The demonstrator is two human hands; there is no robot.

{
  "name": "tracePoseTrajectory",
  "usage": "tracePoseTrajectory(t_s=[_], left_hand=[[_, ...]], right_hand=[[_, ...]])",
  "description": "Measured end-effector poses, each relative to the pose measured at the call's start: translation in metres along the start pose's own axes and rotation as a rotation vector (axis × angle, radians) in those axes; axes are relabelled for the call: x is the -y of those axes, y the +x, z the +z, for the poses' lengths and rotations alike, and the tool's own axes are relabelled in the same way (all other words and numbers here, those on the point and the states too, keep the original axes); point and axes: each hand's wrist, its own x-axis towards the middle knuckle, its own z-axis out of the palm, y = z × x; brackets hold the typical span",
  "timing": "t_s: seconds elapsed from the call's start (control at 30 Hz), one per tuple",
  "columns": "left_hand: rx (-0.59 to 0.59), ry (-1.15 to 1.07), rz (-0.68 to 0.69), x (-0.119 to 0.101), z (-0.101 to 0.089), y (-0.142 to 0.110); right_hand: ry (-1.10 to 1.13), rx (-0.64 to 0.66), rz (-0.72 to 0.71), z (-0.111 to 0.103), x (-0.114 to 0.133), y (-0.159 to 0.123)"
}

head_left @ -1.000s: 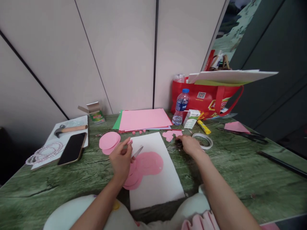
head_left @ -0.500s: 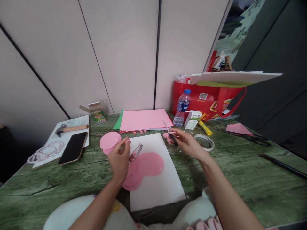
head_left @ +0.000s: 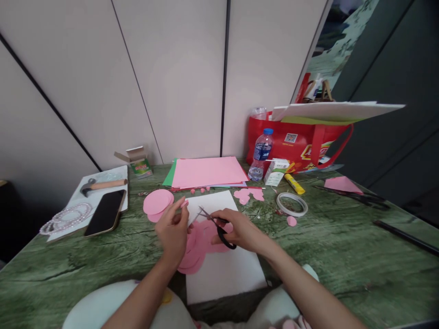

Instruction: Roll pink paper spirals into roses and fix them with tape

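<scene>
My left hand (head_left: 171, 230) pinches a small rolled piece of pink paper (head_left: 185, 203) between thumb and forefinger. A narrow white band (head_left: 195, 216), apparently a tape roll seen nearly edge-on, juts from its lower fingers. In my right hand (head_left: 236, 230) are black-handled scissors (head_left: 227, 238), their blades parted and pointing at the white band. Whether the blades touch it I cannot tell. Below both hands, overlapping pink paper circles (head_left: 192, 260) lie on a white sheet (head_left: 226, 278). Pink discs (head_left: 157, 201) are stacked left of the sheet.
Pink scraps (head_left: 244, 196), a tape roll (head_left: 292, 204) and a glue stick (head_left: 294, 183) lie right. Behind are coloured paper (head_left: 209, 171), a water bottle (head_left: 260, 155), a carton (head_left: 276, 171) and a red bag (head_left: 274, 137). A phone (head_left: 105, 212) and hammer (head_left: 106, 183) lie left.
My right hand has picked up the scissors from beside the pink scraps and brought them left to the white band. My left hand stays nearly in place; the band has turned.
</scene>
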Motion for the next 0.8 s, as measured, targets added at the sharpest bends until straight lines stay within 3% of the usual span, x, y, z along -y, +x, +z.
tracePoseTrajectory(t_s=[0.2,0.57,0.7,0.8], left_hand=[[0.039,0.05,0.052,0.003,0.0,-0.002],[0.04,0.063,0.078,0.002,0.0,-0.003],[0.034,0.063,0.073,0.001,0.0,-0.003],[0.009,0.068,0.076,-0.001,0.0,-0.003]], right_hand=[[-0.158,0.006,0.035,0.008,0.008,0.0],[-0.378,-0.022,0.093,0.004,0.008,0.003],[-0.424,-0.032,0.146,-0.001,0.006,0.004],[-0.504,-0.111,0.217,-0.011,-0.004,0.004]])
